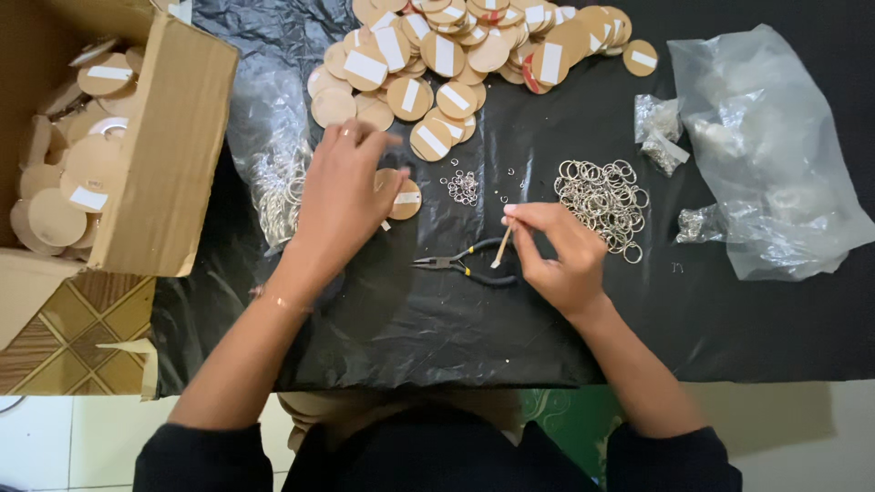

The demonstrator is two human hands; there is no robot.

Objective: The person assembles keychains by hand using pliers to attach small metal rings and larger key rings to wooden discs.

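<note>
Head view, single moment.

Right hand (pixel 558 251): fingers pinched together on a thin pale strip (pixel 501 248), held by its upper end; the strip hangs down and slightly left, its lower tip just above the pliers (pixel 463 264). The pliers, black-handled, lie flat on the black plastic sheet (pixel 419 328), jaws pointing left, touched by neither hand.

Left hand (pixel 342 196): palm down, fingers spread and lightly curled over a round tan disc (pixel 401 196). The disc lies on the sheet with a white strip on its face; its left part is covered by the fingers. Whether the hand grips the disc or only presses on it cannot be told.

Between the hands: a small cluster of tiny jump rings (pixel 463 186), plus a few loose ones scattered to its right.

Just right of the right hand: a heap of larger silver key rings (pixel 603 202).

Far edge of the sheet: a large pile of discs (pixel 465 46), many bearing white strips.

Right side: a crumpled clear plastic bag (pixel 775 155) and small packets of metal parts (pixel 658 128).

Left side: a clear bag of rings (pixel 273 191), partly under the left hand, and beyond it an open cardboard box (pixel 164 155) holding more discs.

The sheet lies over a patterned floor.
</note>
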